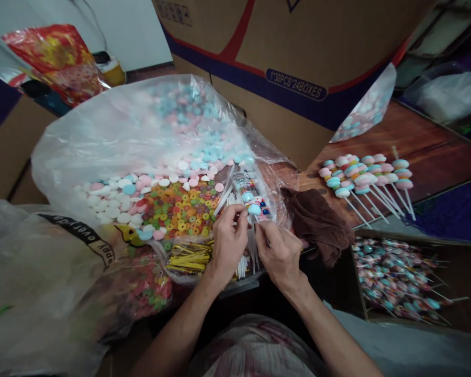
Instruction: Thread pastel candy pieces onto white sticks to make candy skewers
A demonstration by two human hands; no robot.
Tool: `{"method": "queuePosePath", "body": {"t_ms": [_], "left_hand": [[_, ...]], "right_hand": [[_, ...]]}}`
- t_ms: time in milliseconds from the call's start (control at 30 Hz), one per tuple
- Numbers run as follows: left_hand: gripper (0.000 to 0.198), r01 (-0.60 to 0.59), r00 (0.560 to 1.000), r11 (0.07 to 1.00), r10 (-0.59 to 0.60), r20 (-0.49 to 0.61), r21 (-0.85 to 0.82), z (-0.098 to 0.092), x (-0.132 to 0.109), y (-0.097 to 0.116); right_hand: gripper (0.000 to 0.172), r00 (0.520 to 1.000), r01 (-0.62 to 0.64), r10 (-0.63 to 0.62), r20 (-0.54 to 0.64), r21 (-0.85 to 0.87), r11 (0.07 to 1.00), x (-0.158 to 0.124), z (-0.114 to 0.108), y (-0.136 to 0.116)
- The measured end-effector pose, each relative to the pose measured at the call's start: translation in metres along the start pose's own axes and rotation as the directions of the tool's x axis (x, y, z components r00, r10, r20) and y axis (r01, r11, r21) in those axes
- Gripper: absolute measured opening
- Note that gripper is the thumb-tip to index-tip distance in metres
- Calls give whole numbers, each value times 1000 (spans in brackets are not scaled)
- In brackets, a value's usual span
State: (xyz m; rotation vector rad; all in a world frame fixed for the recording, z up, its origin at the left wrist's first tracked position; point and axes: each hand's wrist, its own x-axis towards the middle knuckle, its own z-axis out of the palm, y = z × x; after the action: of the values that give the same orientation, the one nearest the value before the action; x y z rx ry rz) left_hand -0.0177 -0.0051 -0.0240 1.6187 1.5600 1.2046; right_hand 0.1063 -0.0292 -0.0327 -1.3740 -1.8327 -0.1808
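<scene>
My left hand (231,238) is closed in a pinch at the left of a pale blue and white marshmallow candy (254,209); what its fingertips hold is too small to make out. Just below that candy, my right hand (278,248) pinches what appears to be its stick, mostly hidden by the fingers. Behind both hands lie clear printed wrappers (245,180). White sticks (241,267) lie under and between the hands. Yellow twist ties (190,257) are bundled beside my left wrist, with ring-shaped gummies (184,207) heaped beyond them.
Loose marshmallows (112,201) spill from a big clear bag (82,131). At right are a brown cloth (320,225), unwrapped marshmallow skewers (371,175) and a box of wrapped ones (396,277). A large carton (251,47) stands behind; a plastic bag (35,293) lies at left.
</scene>
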Motion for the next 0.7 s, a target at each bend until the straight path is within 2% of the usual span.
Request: {"method": "queuePosePath", "body": {"t_ms": [100, 300, 500, 700], "left_hand": [[12, -20, 999, 1000, 20, -27, -6, 0, 1, 1], [9, -152, 988, 985, 154, -21, 83, -5, 4, 5], [14, -294, 956, 930, 291, 45, 221, -9, 5, 9], [16, -295, 955, 919, 291, 55, 260, -10, 6, 7]], "right_hand": [[18, 1000, 6, -6, 8, -14, 1000, 0, 0, 1], [22, 998, 59, -59, -4, -66, 996, 1, -2, 1], [25, 996, 83, -85, -9, -109, 991, 1, -3, 1], [24, 995, 100, -101, -7, -129, 987, 0, -3, 1]]}}
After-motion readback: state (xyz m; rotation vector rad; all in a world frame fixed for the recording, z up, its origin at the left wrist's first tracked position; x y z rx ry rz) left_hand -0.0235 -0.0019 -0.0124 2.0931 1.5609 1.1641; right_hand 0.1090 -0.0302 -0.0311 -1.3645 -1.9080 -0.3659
